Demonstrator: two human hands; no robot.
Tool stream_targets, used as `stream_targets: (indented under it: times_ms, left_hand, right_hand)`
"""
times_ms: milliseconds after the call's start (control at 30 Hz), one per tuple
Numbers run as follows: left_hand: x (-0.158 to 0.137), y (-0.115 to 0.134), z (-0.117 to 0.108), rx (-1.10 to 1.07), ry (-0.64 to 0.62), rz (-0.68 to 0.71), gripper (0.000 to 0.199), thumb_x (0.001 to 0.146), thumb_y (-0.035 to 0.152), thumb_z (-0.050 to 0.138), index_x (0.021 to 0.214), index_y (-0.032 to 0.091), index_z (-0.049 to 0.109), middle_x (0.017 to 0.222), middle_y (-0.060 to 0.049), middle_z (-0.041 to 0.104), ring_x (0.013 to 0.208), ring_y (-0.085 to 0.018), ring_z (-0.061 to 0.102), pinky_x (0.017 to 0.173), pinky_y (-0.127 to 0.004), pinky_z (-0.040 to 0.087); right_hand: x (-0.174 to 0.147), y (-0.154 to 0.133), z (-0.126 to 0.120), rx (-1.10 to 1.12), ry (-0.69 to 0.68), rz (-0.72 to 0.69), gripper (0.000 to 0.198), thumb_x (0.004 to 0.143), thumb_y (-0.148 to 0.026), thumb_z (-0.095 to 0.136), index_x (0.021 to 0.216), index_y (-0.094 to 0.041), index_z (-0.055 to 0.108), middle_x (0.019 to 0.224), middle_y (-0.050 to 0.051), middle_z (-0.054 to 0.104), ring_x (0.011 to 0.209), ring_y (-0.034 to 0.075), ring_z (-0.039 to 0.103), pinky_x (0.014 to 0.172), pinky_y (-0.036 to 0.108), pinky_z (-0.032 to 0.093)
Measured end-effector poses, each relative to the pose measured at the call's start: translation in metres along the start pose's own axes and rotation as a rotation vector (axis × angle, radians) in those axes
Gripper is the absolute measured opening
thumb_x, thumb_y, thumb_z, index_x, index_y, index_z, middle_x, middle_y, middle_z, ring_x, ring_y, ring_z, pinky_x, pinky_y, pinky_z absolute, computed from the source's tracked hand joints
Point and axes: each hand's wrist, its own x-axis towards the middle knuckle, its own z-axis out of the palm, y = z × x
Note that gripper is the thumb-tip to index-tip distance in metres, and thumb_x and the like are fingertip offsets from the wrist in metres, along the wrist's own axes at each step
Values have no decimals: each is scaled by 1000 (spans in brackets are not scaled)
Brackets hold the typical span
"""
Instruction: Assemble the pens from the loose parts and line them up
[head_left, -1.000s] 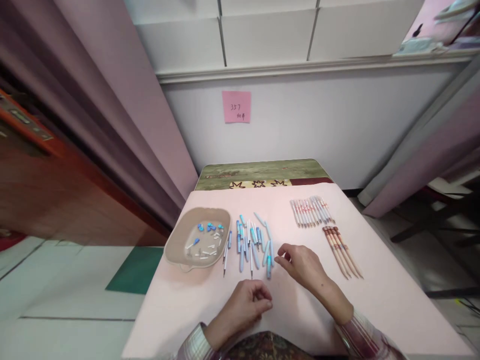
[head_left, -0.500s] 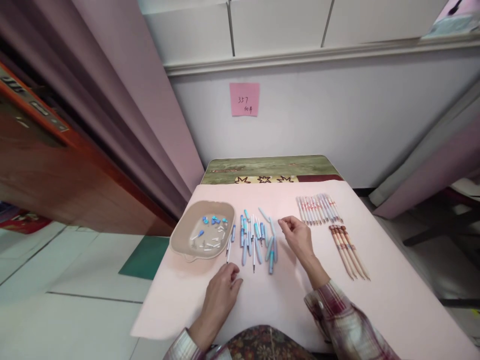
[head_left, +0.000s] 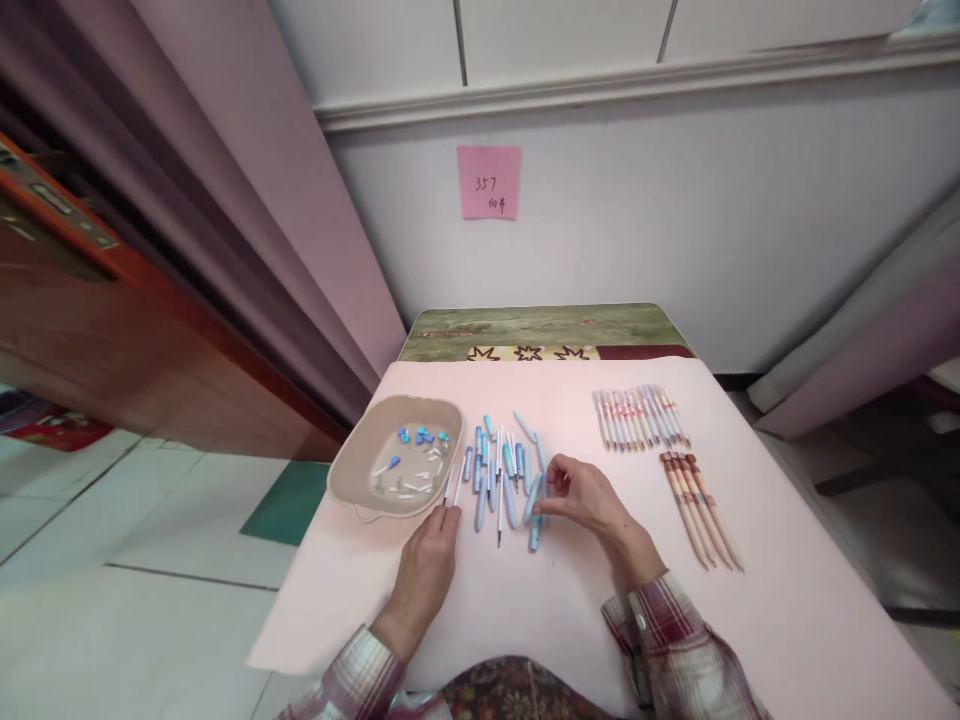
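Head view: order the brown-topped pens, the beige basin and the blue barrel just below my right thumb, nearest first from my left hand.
From the left hand:
1. Beige basin, just beyond, leftward.
2. Blue barrel, to its right.
3. Brown-topped pens, farthest right.

A head-worn camera looks forward and down over the table point(head_left: 795, 600).

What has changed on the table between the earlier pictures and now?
The left hand has moved leftward and forward to the white refills beside the basin; the right hand has moved leftward onto the light-blue pen barrels. Whether either hand has taken hold is unclear. The basin, the brown-topped pens and the pale pens stayed as they were.
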Motion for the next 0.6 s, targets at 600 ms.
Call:
stream_targets:
  times_ms: [600]
  left_hand:
    - [22, 68, -4, -327, 57, 537, 31, 92, 14, 44, 120, 20, 55, 108, -12, 60, 89, -21, 61, 74, -32, 51]
  right_hand:
    - [-2, 5, 6, -56, 15, 174, 28, 83, -43, 59, 71, -19, 68, 67, 4, 70, 62, 17, 61, 56, 25, 37]
